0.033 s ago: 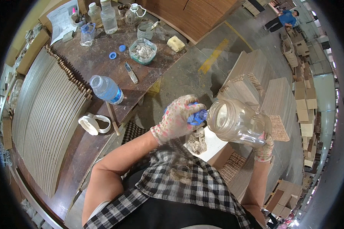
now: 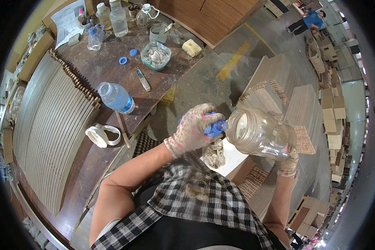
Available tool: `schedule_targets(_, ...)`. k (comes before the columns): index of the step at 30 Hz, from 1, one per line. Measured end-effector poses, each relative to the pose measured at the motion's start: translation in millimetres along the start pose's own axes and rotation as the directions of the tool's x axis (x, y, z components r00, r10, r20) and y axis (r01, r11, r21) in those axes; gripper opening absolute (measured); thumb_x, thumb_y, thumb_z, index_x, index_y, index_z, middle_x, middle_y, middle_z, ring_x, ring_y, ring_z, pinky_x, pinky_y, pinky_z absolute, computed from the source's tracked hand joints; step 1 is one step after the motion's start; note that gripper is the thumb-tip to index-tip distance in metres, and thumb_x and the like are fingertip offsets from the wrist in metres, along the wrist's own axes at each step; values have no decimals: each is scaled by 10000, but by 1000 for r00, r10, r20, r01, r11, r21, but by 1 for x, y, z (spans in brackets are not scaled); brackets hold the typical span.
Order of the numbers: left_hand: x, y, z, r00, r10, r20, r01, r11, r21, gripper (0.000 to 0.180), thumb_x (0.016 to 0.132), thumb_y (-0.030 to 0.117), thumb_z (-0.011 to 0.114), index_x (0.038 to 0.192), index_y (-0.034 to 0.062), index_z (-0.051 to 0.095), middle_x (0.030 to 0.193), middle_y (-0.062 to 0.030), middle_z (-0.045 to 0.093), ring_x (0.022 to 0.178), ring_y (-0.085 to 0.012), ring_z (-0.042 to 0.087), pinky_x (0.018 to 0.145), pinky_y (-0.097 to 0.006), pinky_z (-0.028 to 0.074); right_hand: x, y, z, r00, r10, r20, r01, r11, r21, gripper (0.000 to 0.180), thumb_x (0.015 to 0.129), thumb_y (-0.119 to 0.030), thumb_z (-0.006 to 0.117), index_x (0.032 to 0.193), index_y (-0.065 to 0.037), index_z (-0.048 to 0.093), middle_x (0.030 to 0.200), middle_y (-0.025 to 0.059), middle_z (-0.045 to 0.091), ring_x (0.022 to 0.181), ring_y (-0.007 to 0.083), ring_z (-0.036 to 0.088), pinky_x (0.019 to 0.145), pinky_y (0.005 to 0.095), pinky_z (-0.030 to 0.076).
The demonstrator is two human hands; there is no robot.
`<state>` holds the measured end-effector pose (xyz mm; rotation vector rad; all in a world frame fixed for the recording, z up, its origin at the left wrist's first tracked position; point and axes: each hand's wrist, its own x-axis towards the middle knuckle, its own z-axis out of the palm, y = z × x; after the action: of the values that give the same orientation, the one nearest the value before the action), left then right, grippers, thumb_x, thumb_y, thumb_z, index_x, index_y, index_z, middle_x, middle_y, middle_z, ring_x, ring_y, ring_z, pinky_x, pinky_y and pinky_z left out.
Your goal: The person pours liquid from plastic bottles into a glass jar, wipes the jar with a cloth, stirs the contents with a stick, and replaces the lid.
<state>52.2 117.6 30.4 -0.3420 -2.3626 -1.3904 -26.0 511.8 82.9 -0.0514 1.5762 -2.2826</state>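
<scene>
The left hand (image 2: pixel 192 129) was clenched around a blue bottle (image 2: pixel 215 127), its end touching the mouth of a clear jar (image 2: pixel 260 134). The right hand (image 2: pixel 288 160) gripped the jar's base; the jar lay nearly sideways above the lap, mouth pointing left

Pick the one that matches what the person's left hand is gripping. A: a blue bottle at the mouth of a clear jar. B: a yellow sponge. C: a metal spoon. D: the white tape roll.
A: the gloved left hand wraps a blue bottle whose end meets the open mouth of the clear jar, which the right hand supports from below.
</scene>
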Motion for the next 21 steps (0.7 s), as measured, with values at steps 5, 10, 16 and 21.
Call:
schedule_targets(5,0,-1,-1,1000,-11,12,11,1000,-4,482,652,206,834,1092,85,680,1131,-145,604,1025,-336,622,848,-406,518,0,-1,-10,999,29,-39,-28,999,21,601,740,-210,761,1252,-17,514,1172,117,581,1024,286,590,892,450,516)
schedule_targets(10,-1,-3,0,1000,-18,8,19,999,-29,481,652,209,836,1090,85,678,1132,-144,602,1028,-336,620,849,-406,517,1,1,14,989,22,-149,-9,996,89,315,788,-103,718,1066,14,625,926,57,654,814,166,630,774,328,544)
schedule_targets(16,0,-5,0,1000,-21,11,21,1000,-14,479,652,209,837,1085,82,678,1133,-145,601,1029,-335,619,852,-403,517,3,4,-2,993,4,-116,3,998,62,376,776,-105,732,1115,18,622,954,66,664,833,175,644,781,343,553)
schedule_targets(21,0,-6,0,999,-28,16,29,999,-20,480,654,205,837,1089,81,679,1137,-150,601,1033,-338,620,855,-403,517,3,4,-27,993,20,-117,-15,999,49,694,718,-215,784,1320,-11,506,1230,128,586,1079,291,595,912,475,524)
